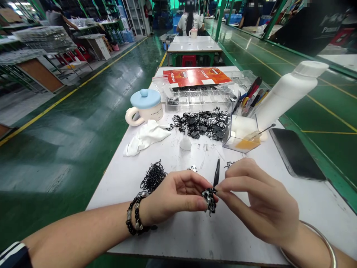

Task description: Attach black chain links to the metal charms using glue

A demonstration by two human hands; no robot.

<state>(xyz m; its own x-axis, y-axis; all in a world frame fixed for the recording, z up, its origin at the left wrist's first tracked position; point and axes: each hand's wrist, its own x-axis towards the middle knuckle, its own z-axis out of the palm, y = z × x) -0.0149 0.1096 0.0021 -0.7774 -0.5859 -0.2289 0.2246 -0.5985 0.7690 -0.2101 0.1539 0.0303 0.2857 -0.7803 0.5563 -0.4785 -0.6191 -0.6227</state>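
Observation:
My left hand (178,191) pinches a small black and shiny metal part (209,201) between thumb and fingertips, above the table's near side. At the same part, my right hand (259,201) has its thumb and forefinger pressed together. Whatever lies between those two fingertips is too small to make out. Just beyond them a slim black pointed tool (216,173) juts away from me; I cannot tell whether it is held or lies on the table. A heap of thin bent black pieces (154,176) sits beside my left wrist.
Farther back lies a pile of black parts (202,123), with a small white dropper bottle (185,141) before it. A lidded mug (146,106) and white cloth (147,137) are left; a clear tool holder (241,136), white bottle (290,93) and phone (297,154) stand or lie right.

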